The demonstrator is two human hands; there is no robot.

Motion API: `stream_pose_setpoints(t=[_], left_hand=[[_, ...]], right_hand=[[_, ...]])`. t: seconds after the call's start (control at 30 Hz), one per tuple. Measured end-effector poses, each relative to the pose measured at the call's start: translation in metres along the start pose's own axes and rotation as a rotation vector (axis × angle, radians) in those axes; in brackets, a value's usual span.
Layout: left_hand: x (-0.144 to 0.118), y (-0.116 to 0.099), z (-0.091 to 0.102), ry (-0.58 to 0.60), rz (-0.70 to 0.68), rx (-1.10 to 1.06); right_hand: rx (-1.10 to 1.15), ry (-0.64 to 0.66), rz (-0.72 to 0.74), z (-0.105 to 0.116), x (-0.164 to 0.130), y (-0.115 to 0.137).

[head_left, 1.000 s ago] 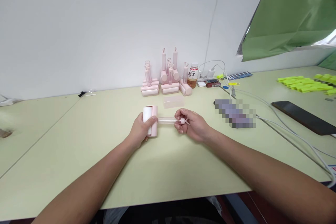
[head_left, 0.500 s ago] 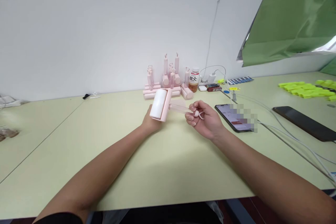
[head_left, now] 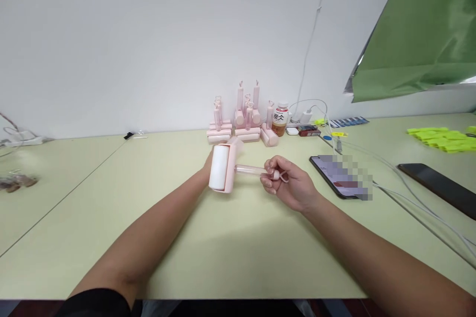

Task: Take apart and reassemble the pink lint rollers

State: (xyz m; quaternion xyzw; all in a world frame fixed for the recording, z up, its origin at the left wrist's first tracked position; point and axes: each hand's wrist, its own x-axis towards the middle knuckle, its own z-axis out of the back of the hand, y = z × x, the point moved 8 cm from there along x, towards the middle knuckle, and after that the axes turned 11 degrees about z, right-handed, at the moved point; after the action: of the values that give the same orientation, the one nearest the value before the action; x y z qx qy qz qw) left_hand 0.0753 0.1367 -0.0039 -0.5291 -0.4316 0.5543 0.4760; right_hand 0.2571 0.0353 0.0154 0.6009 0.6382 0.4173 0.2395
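Pink plastic and a white roll make up the lint roller [head_left: 222,168] that I hold above the table [head_left: 238,257], between my two hands. My left hand [head_left: 208,166] sits behind the roller head, mostly hidden by it, with the fingers wrapped round the far side; I cannot tell how tightly they close. My right hand [head_left: 288,185] is curled, thumb and fingertips pinching the clear handle [head_left: 255,170] near its pink end cap, where a small loop sticks out. The handle runs level from the head towards my right.

Behind the roller, against the wall, stands a cluster of spare rollers [head_left: 241,121], some upright, some lying flat. Just beside them stands a bottle [head_left: 279,120] with an orange label. A phone [head_left: 340,176] lies face up near my right hand, its screen partly blurred. A second, dark phone [head_left: 441,189] lies further right, with white cables [head_left: 409,193] running between the two. Yellow-green pieces [head_left: 442,137] lie at the far right.
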Motion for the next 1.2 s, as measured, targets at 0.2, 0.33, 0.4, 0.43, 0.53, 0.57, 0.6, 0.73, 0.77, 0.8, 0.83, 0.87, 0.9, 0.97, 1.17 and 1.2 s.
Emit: stream_pose_setpoints(t=[0.2, 0.33, 0.4, 0.43, 0.53, 0.57, 0.6, 0.73, 0.77, 0.8, 0.83, 0.87, 0.9, 0.97, 1.17, 1.2], left_hand=[[-0.038, 0.014, 0.052, 0.049, 0.046, -0.131], [-0.056, 0.025, 0.054, 0.168, 0.032, -0.189], [-0.062, 0.025, 0.046, 0.235, 0.010, -0.167], [-0.064, 0.024, 0.043, 0.255, 0.000, -0.148], [-0.067, 0.021, 0.036, 0.274, -0.012, -0.116], [-0.068, 0.020, 0.036, 0.273, -0.016, -0.113], [-0.068, 0.019, 0.036, 0.271, -0.022, -0.114], [-0.070, 0.018, 0.037, 0.261, -0.047, -0.135], [-0.070, 0.017, 0.037, 0.261, -0.048, -0.135], [-0.070, 0.017, 0.037, 0.261, -0.049, -0.129], [-0.070, 0.017, 0.037, 0.263, -0.055, -0.123], [-0.070, 0.017, 0.037, 0.265, -0.064, -0.119], [-0.070, 0.016, 0.037, 0.267, -0.076, -0.115], [-0.070, 0.016, 0.038, 0.274, -0.110, -0.113], [-0.068, 0.019, 0.037, 0.291, -0.147, -0.064], [-0.068, 0.020, 0.037, 0.292, -0.143, -0.058]], right_hand=[[-0.008, -0.062, 0.078, 0.008, 0.004, 0.004], [-0.033, -0.055, 0.078, 0.008, 0.003, 0.001], [-0.046, -0.048, 0.081, 0.007, 0.003, 0.000], [-0.052, -0.046, 0.085, 0.007, 0.002, -0.001], [-0.066, -0.045, 0.096, 0.008, 0.002, -0.002], [-0.070, -0.046, 0.098, 0.008, 0.002, -0.002], [-0.074, -0.045, 0.098, 0.009, 0.002, -0.002], [-0.085, -0.046, 0.097, 0.009, 0.001, -0.004], [-0.087, -0.048, 0.100, 0.009, 0.001, -0.003], [-0.087, -0.049, 0.102, 0.008, 0.001, -0.003], [-0.087, -0.052, 0.105, 0.008, 0.001, -0.003], [-0.087, -0.054, 0.108, 0.008, 0.001, -0.002], [-0.087, -0.056, 0.108, 0.008, 0.002, -0.002], [-0.094, -0.060, 0.103, 0.008, 0.002, -0.003], [-0.113, -0.055, 0.086, 0.010, 0.001, -0.005], [-0.115, -0.055, 0.086, 0.010, 0.001, -0.005]])
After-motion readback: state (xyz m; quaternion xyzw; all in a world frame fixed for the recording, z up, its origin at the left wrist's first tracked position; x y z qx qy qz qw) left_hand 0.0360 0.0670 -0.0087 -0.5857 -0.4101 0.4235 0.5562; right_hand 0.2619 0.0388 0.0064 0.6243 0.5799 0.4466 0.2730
